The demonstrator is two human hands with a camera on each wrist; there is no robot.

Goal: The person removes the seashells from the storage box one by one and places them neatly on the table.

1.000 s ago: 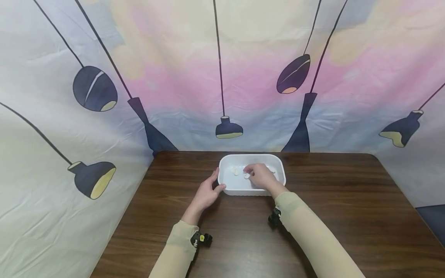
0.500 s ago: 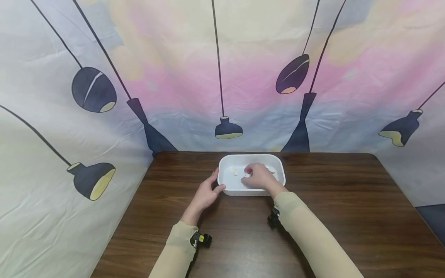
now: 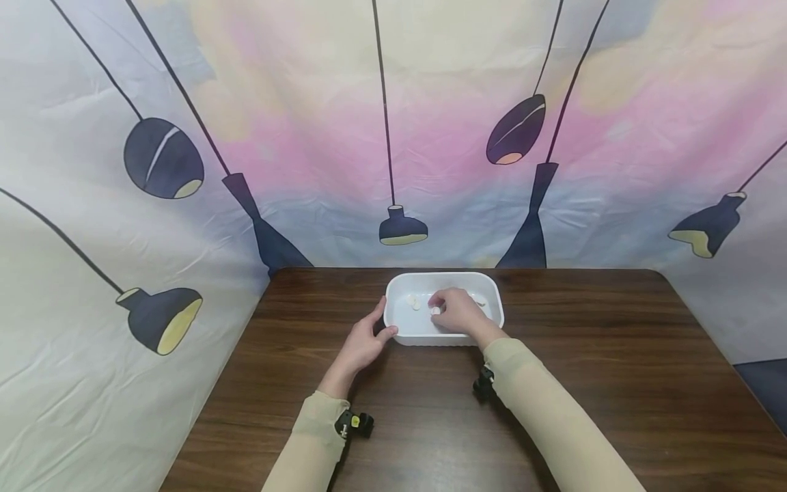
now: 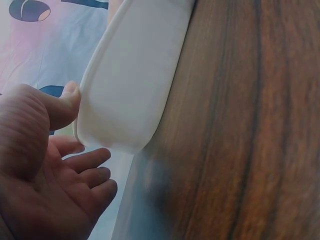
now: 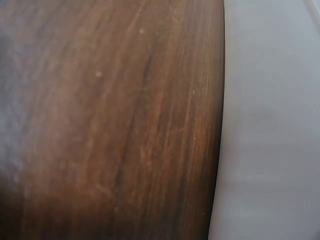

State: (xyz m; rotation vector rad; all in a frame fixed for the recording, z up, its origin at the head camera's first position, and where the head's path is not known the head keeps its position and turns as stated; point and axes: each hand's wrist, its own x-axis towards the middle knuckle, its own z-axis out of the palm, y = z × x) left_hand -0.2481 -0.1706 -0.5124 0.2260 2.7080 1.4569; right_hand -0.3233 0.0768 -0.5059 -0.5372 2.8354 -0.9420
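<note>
A white rectangular tray sits near the far edge of the table. My left hand holds its near left corner in the head view. In the left wrist view the thumb lies against the tray's rim and the other fingers are loosely bent beside the end wall. My right hand reaches into the tray and pinches a small white round piece between thumb and fingers; its kind is too small to tell. Several small pale pieces lie at the tray's left. The right wrist view shows no hand.
The dark wooden table extends in front of and to both sides of the tray. A thin pale piece lies in the tray, right of my right hand. Behind the table hangs a cloth printed with lamps.
My right thumb and fingers have closed in on the small white piece, which stood visible beside the fingertips a second ago. My left hand and the tray stay in place.
</note>
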